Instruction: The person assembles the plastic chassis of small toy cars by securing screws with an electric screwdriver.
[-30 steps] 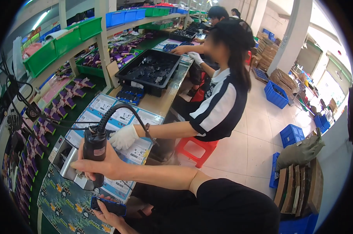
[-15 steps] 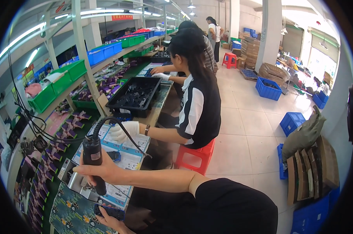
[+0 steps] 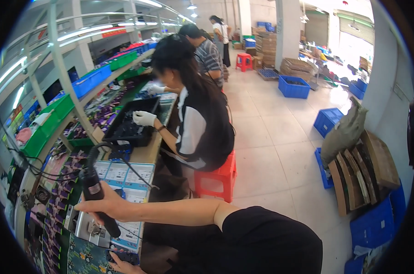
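Observation:
My right hand (image 3: 108, 203) is wrapped round a black electric screwdriver (image 3: 93, 185), whose cable loops up from its top. The tool leans with its lower end over the bench, above a small metal fixture (image 3: 96, 232). Low in the view, my left hand (image 3: 124, 266) grips a small dark blue plastic part (image 3: 127, 256) over a dark patterned mat (image 3: 85, 255). Most of that hand is cut off by the lower edge. The screwdriver's tip stands apart from the part.
Printed sheets (image 3: 129, 173) cover the bench beyond. A co-worker on a red stool (image 3: 216, 176) reaches with a white-gloved hand (image 3: 145, 118) into a black tray (image 3: 129, 132) of dark parts. Purple pieces (image 3: 60, 201) line the left side; green bins (image 3: 51, 123) sit on a shelf.
The view has swung right, shifting the scene left. The co-worker's gloved hand has gone from the printed sheets to the black tray. I still hold the screwdriver and the blue part.

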Demonstrator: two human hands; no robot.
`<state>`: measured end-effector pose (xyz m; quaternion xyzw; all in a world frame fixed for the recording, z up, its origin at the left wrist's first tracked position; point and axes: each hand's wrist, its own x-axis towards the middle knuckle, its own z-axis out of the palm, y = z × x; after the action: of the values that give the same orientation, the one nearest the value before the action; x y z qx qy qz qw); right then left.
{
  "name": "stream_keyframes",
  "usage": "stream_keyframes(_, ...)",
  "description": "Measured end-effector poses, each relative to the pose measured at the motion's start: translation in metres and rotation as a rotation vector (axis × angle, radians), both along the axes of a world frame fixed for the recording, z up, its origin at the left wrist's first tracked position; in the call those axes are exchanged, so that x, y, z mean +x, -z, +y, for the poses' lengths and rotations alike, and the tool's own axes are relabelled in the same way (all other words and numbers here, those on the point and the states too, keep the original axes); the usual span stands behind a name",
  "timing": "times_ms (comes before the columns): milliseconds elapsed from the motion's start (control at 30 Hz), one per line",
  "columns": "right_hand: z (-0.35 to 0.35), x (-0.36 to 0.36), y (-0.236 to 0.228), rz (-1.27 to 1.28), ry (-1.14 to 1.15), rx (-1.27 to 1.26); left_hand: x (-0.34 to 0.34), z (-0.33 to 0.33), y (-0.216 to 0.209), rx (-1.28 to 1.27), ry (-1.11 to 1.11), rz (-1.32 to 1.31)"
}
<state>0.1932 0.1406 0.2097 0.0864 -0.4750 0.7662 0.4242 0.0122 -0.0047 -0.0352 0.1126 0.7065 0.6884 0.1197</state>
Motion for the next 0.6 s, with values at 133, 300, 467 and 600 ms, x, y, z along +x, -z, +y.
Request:
stream_keyframes(133,0.015,0.006,0.007,-0.026,-0.001,0.052,-0.003,-0.002,0.004,-0.071,-0.027,0.030)
stream_keyframes(300,0.037,0.005,0.027,-0.082,-0.018,0.080,-0.016,-0.009,0.022,-0.132,-0.041,0.035)
stream_keyframes(467,0.048,-0.015,0.041,-0.058,-0.097,0.031,-0.032,-0.014,0.031,-0.227,-0.040,0.052)
stream_keyframes(600,0.067,-0.023,0.064,-0.071,-0.047,0.007,-0.026,-0.009,0.033,-0.200,0.005,0.002)
